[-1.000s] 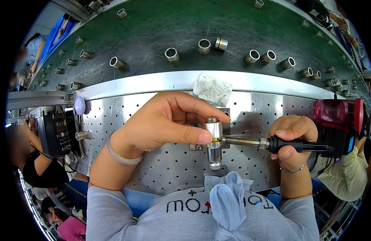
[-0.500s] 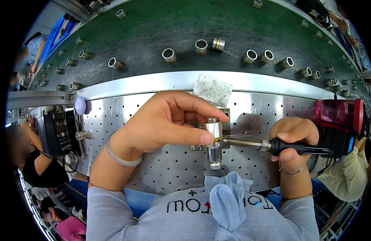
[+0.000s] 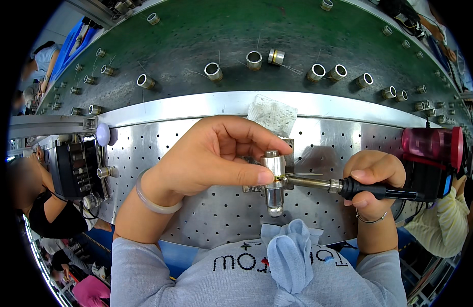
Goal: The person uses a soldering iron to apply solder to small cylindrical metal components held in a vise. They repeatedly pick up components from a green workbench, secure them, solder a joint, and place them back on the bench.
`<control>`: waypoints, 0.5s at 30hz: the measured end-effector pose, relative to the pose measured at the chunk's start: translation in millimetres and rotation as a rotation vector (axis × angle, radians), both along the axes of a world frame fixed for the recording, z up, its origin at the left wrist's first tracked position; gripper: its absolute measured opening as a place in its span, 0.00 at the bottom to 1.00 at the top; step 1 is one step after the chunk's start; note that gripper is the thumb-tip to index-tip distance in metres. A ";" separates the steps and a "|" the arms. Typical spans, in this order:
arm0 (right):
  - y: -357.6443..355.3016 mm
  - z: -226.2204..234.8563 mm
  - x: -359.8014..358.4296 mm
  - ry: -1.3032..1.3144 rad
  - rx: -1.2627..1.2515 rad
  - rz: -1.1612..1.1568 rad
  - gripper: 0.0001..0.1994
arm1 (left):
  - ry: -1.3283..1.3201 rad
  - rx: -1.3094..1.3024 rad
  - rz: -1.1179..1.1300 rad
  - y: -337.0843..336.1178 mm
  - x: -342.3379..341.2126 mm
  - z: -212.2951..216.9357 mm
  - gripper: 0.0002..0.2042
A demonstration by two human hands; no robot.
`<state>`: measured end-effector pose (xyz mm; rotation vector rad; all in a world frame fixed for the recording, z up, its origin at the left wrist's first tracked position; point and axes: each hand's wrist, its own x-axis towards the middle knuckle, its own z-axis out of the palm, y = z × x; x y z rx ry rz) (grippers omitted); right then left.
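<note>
Steadying both was req'd: metal cyl. point(image 3: 275, 165) pinched by L hand point(image 3: 211, 153), mid-frame; soldering iron point(image 3: 349, 188) clasped by R hand point(image 3: 378, 170), ctr. right.

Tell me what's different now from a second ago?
The metal rings midway along the green surface shifted slightly left; the pen-shaped tool's handle end dipped slightly toward the person. Nothing was taken hold of or let go: the left hand keeps the metal piece, the right hand the tool, its tip at the piece.
</note>
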<state>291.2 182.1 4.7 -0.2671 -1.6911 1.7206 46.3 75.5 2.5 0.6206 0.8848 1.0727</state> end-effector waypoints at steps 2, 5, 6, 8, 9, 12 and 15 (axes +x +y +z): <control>0.0 0.3 -0.3 -0.001 0.025 0.008 0.15 | 0.004 0.004 -0.003 -0.1 -0.3 -1.2 0.20; -0.2 2.1 0.5 -0.007 0.032 0.026 0.15 | 0.010 0.009 -0.005 0.3 0.2 -1.5 0.20; -1.3 3.0 0.1 -0.009 0.023 0.030 0.15 | 0.010 0.010 -0.007 0.3 -0.3 -1.8 0.20; -1.7 3.8 0.5 -0.016 0.015 0.039 0.14 | 0.026 0.024 -0.003 0.4 0.5 -1.7 0.19; -1.2 3.9 1.4 -0.020 0.017 0.045 0.14 | 0.034 0.031 0.000 0.7 1.6 -1.3 0.19; -1.8 1.2 1.8 -0.011 0.023 0.007 0.14 | 0.056 -0.007 0.019 1.2 4.5 5.8 0.19; -2.8 1.6 3.0 -0.015 -0.031 -0.077 0.14 | 0.034 -0.045 0.033 0.1 5.2 7.4 0.18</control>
